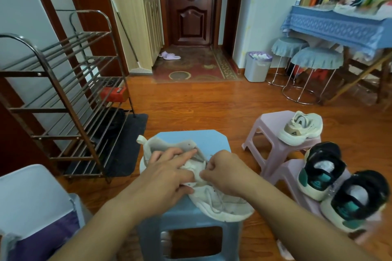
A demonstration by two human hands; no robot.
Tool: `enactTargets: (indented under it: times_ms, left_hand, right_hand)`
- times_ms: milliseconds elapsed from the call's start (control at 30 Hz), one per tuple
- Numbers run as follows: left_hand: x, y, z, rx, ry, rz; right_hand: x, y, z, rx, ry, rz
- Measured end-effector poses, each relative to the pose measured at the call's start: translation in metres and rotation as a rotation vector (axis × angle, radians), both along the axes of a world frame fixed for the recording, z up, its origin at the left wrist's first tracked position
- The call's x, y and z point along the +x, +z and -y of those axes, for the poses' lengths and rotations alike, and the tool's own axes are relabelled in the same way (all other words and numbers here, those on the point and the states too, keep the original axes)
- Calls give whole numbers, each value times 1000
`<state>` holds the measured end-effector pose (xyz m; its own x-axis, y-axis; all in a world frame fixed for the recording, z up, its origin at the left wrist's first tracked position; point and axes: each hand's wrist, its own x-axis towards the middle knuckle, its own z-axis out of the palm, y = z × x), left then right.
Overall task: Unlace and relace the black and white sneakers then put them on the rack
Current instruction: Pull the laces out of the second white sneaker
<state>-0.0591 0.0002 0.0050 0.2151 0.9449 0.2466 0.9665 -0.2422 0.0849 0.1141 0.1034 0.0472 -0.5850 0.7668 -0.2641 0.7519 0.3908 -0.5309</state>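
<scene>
Sneaker (222,207), white, lies on its side on the blue stool (212,140) at near centre, laces loose. The left hand (169,178) presses flat on its upper, fingers spread and straight. The right hand (224,172) is curled, pinching a lace (214,196) just beside the left thumb. To the right, a cream sneaker (301,128) sits on a pink stool (269,125); nearer, two black and green sneakers (324,169) stand heel-up. The metal rack (63,95) stands far left.

Both hands (191,174) cover the middle of the white sneaker (222,207), hiding its eyelets.
</scene>
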Motion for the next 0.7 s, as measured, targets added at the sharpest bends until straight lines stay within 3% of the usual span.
enactTargets:
  times_ms: [67,100,167,200,267,367,433,567,633,700]
  left_hand:
    - [0,3,0,-5,3,8]
    - [0,5,0,-7,2,13]
    - [1,5,0,-22,6,28]
    - [1,5,-1,-25,9,33]
    - [2,6,-1,-34,13,40]
    - [1,7,1,-53,12,47]
    - [1,6,2,-56,10,50]
    - [1,6,1,-73,5,35]
    - [2,7,0,-69,9,35]
    - [2,8,0,-72,19,44]
  right_hand:
    - [12,14,3,-68,198,-71]
    - [23,25,7,-165,419,-60]
    - [45,44,17,-407,832,84]
    - [55,47,20,-464,917,156]
    - [59,43,19,-364,798,144]
    - [39,24,5,-105,170,-99]
    - [18,11,-3,-22,-55,-160]
    - [-2,-10,-8,121,-41,-33]
    - [4,-1,-5,-48,-22,-61]
    - [23,17,5,-262,222,-2]
